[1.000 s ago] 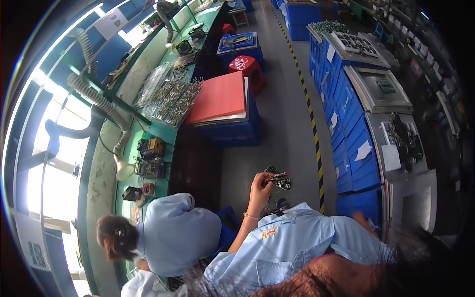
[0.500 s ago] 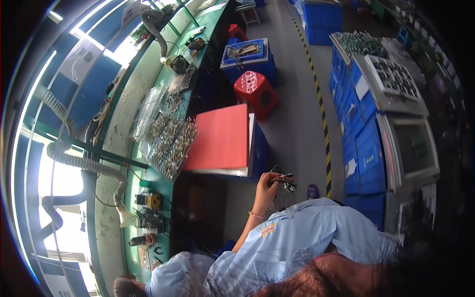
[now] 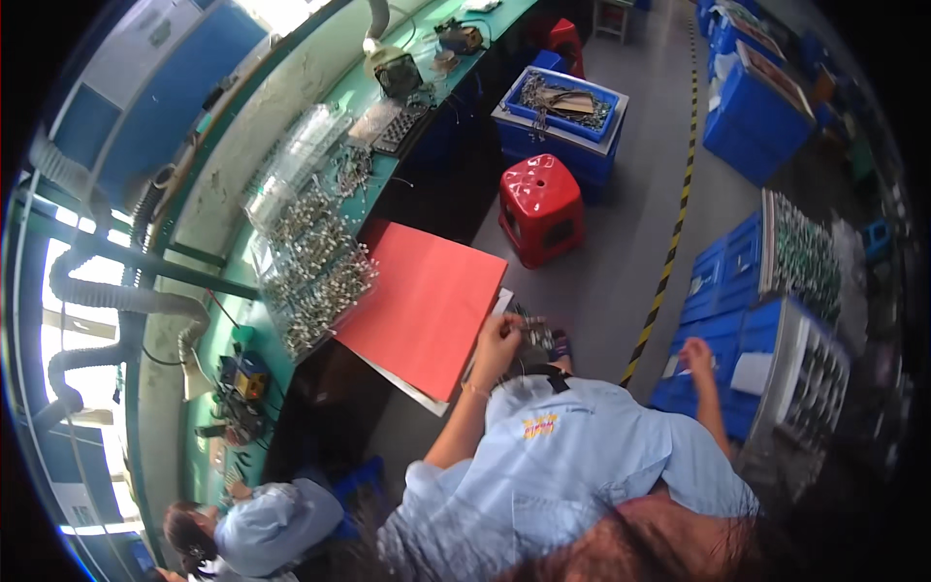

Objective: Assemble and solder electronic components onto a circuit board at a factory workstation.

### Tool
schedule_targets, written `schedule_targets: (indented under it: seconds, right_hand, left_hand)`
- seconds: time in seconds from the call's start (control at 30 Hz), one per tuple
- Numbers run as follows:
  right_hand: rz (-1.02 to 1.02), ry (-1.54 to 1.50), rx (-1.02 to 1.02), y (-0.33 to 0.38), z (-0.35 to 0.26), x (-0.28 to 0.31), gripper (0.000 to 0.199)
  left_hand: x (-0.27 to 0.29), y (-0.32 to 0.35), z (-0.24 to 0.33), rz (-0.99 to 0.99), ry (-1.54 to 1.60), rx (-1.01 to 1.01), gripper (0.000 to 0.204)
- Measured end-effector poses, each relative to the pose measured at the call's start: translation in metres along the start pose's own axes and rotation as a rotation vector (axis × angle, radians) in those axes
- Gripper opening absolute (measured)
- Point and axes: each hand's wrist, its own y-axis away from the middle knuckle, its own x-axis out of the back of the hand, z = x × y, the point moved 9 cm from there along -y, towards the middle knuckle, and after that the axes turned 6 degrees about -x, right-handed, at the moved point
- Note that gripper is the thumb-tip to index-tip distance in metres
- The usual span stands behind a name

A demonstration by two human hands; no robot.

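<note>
My left hand [image 3: 497, 337] is closed on a bundle of small wired parts [image 3: 532, 335], held in front of my body; their exact kind is too small to make out. Just beyond that hand lies a large flat red sheet [image 3: 427, 301], on top of a pale board or stack. My right hand [image 3: 696, 357], fingers loosely bent and apart, is raised beside the blue crates [image 3: 718, 272] on the right. Nothing shows in it.
Along the left runs a green workbench [image 3: 509, 14] with bagged metal-ended parts [image 3: 320, 257]. A red stool [image 3: 541, 199] and a blue bin [image 3: 558, 153] stand ahead. Striped tape [image 3: 671, 267] marks the floor. A co-worker [image 3: 276, 529] sits at lower left.
The view has turned, and the red sheet now appears tilted. My left hand has come lower, beside the sheet's edge, with the bundle still held. My right hand has come into view.
</note>
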Motion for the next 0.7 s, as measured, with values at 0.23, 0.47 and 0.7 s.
schedule_targets:
  seconds: [0.23, 0.47, 0.7]
  right_hand:
    - [-0.279, 0.646, -0.49, -0.029, 0.142, 0.015, 0.013]
    - [-0.354, 1.035, -0.428, -0.195, 0.016, 0.004, 0.014]
    - [-0.57, 0.956, -0.293, -0.397, -0.129, -0.163, 0.008]
  left_hand:
    - [-0.017, -0.142, 0.065, 0.039, -0.051, -0.02, 0.017]
    - [0.02, -0.151, 0.007, 0.498, 0.091, 0.21, 0.016]
    - [0.026, -0.103, 0.013, 0.9, 0.18, 0.357, 0.019]
